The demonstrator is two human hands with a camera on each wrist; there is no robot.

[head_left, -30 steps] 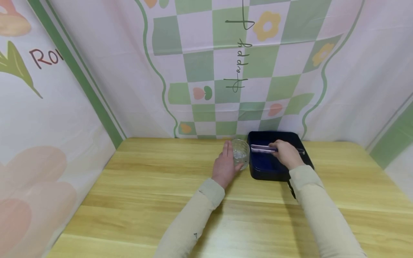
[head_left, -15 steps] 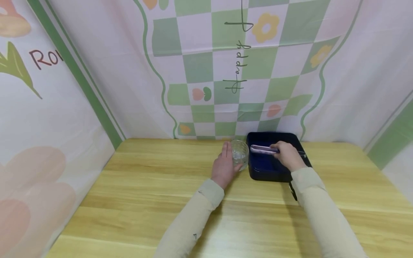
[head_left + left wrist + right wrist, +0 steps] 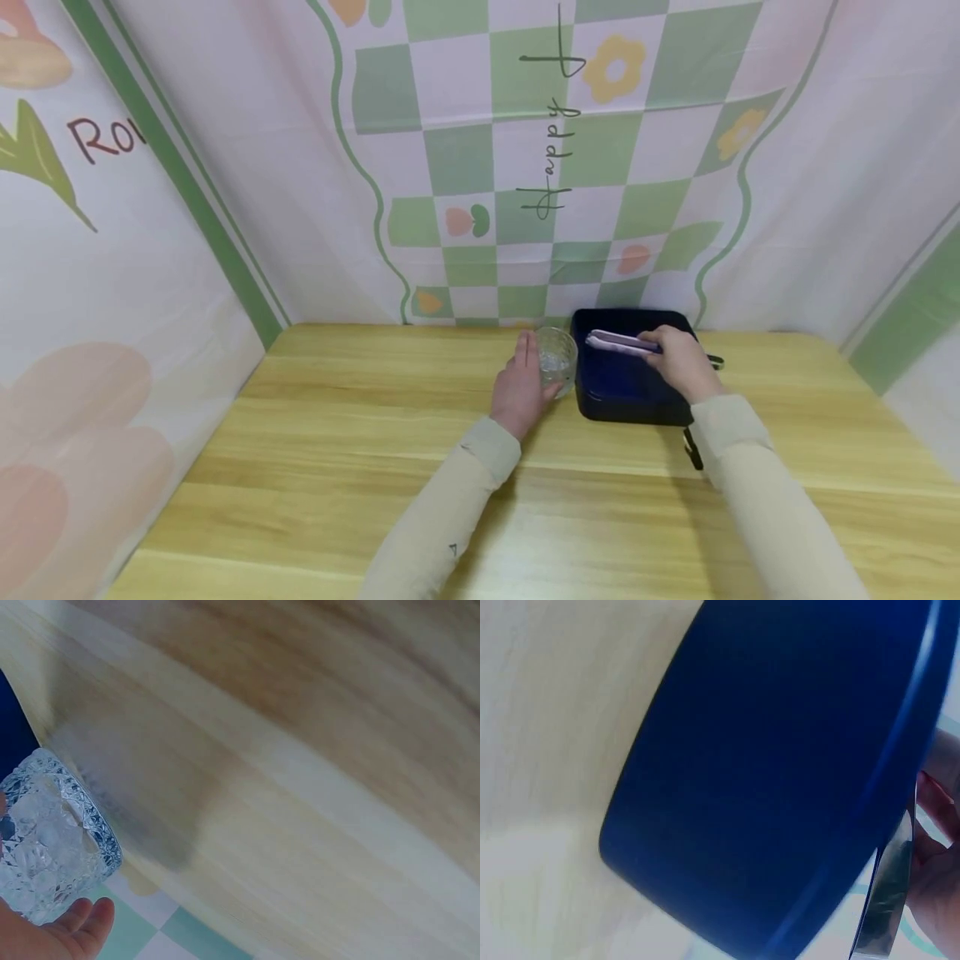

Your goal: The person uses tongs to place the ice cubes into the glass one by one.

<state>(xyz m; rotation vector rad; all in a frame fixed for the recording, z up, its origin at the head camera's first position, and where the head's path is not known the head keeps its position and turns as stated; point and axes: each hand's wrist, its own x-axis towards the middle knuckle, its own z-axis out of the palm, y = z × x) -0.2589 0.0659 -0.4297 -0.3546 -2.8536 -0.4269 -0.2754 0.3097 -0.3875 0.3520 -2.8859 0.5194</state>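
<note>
In the head view my left hand is round the near left side of a patterned clear glass, thumb in front and fingers along its side. Clear chunks that look like ice lie in the glass, seen best in the left wrist view. My right hand grips a pair of slim metal tongs over a dark blue rectangular tray; their two arms point left toward the glass. One flat shiny part of the tongs shows in the right wrist view. The tips seem to hold nothing.
The glass stands right beside the tray's left wall on a wooden table. A small black piece sticks out at the tray's near right corner. Behind the table hangs a patterned cloth, close to the tray's far edge.
My right hand has moved a little to the right with the tongs, whose arms now lie more tilted above the tray. My left hand has stayed at the glass.
</note>
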